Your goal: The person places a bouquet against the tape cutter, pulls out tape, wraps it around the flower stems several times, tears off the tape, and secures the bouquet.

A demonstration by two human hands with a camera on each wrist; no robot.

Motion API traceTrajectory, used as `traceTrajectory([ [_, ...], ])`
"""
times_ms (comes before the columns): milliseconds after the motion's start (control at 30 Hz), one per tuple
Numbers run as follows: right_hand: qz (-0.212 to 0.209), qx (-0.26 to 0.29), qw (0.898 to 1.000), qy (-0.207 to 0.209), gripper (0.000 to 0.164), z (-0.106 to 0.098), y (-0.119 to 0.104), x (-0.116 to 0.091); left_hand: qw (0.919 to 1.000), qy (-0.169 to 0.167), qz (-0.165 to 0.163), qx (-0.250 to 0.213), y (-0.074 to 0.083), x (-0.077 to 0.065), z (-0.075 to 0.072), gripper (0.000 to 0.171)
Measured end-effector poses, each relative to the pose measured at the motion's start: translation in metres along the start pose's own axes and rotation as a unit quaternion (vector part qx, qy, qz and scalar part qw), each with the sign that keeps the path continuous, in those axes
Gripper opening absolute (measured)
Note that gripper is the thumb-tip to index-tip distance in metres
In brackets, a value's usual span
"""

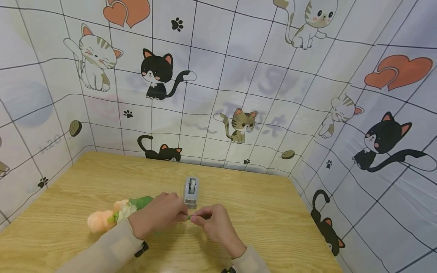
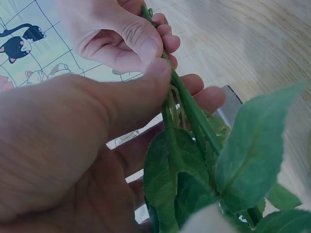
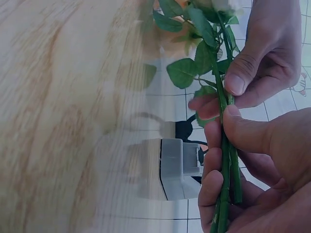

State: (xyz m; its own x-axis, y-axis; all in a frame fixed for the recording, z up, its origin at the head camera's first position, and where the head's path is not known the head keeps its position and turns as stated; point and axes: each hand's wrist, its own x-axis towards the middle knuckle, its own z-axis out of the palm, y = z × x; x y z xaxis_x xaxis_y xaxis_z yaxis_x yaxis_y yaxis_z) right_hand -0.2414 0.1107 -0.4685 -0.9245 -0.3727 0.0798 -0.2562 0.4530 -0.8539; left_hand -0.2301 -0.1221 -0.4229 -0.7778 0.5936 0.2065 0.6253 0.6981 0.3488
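A bunch of flowers with peach blooms (image 1: 100, 222) and green leaves (image 2: 255, 145) lies to the left in the head view, partly covered by my left hand (image 1: 158, 214). That hand pinches the green stems (image 2: 194, 114) between thumb and fingers, just below the leaves. My right hand (image 1: 216, 225) grips the same stems (image 3: 224, 170) nearer their cut ends, its thumb laid along them and close to the left thumb. Thin pale strands (image 2: 176, 94) show beside the stems at the left fingertips. Beyond both hands stands a grey tape dispenser (image 1: 191, 202).
The hands work over a wooden table (image 1: 259, 212). A cat-printed, grid-lined cloth (image 1: 205, 91) rises behind the table and along both sides. In the right wrist view the dispenser (image 3: 172, 165) appears just past the right fingertips.
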Motion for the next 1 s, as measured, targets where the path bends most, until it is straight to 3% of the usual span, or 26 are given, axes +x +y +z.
traceTrajectory([
  [100,0.001,-0.007,1.000,0.010,0.007,0.002,0.001,0.000,0.9998,0.008,0.018,0.004,-0.002,0.000,0.001,0.022],
  [200,0.005,-0.008,1.000,0.019,0.008,0.002,0.003,0.000,0.9982,0.027,0.037,0.039,-0.004,0.001,0.005,0.031],
  [300,0.011,-0.004,1.000,0.020,0.008,0.002,0.003,0.000,0.9952,0.038,0.037,0.083,-0.005,0.002,0.009,0.027],
  [433,0.010,0.000,1.000,0.016,0.006,-0.001,0.004,-0.001,0.9911,0.028,0.018,0.129,-0.004,0.001,0.014,0.006],
  [533,0.007,0.002,1.000,0.011,0.002,-0.002,0.004,-0.001,0.9864,0.027,0.013,0.162,-0.002,0.001,0.017,0.006],
  [667,-0.021,-0.035,0.999,0.007,0.013,-0.005,0.004,0.000,0.9777,0.048,0.022,0.203,0.000,0.000,0.020,0.017],
  [800,-0.061,-0.097,0.993,-0.006,0.032,-0.008,0.004,0.003,0.9636,0.068,0.050,0.254,0.000,-0.003,0.022,0.015],
  [1000,-0.064,-0.106,0.986,-0.108,0.038,-0.016,0.005,0.007,0.9389,0.101,0.079,0.319,-0.001,-0.009,0.024,0.016],
])
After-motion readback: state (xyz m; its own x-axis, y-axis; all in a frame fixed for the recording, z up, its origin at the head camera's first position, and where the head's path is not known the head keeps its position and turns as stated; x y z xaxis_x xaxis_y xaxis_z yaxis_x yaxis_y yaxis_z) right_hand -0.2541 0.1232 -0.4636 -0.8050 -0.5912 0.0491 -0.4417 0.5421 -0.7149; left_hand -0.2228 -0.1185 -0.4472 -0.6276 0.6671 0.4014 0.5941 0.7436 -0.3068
